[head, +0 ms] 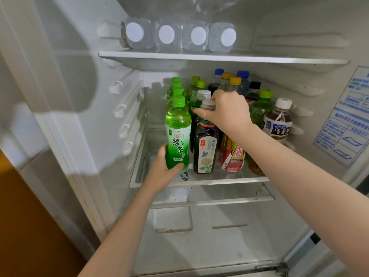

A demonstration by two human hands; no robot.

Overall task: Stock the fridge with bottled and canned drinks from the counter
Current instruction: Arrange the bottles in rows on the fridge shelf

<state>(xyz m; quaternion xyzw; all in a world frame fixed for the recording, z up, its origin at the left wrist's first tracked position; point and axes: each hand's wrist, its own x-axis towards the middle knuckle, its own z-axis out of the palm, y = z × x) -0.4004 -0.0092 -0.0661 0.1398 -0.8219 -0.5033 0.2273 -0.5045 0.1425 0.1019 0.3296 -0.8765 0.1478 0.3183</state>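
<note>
I look into an open fridge. My left hand point(162, 169) grips the lower part of a green tea bottle point(177, 134), held upright at the front left of the middle glass shelf point(199, 181). My right hand point(225, 110) holds the neck of a dark jasmine tea bottle point(205, 152) with a grey cap, standing on the same shelf. Behind and beside them stand several bottles: green-capped tea point(261, 108), yellow-capped ones point(235, 81), blue-capped ones point(242, 75), a red-and-gold labelled bottle point(232, 156) and an oolong tea bottle point(278, 120).
Several water bottles point(166, 35) lie on the upper shelf point(219, 57), white caps facing me. Shelf rails point(123, 108) line the fridge's left wall. A lower shelf rim point(211, 202) runs beneath the middle one, above the fridge floor point(199, 246). A blue instruction sticker point(345, 120) is on the right wall.
</note>
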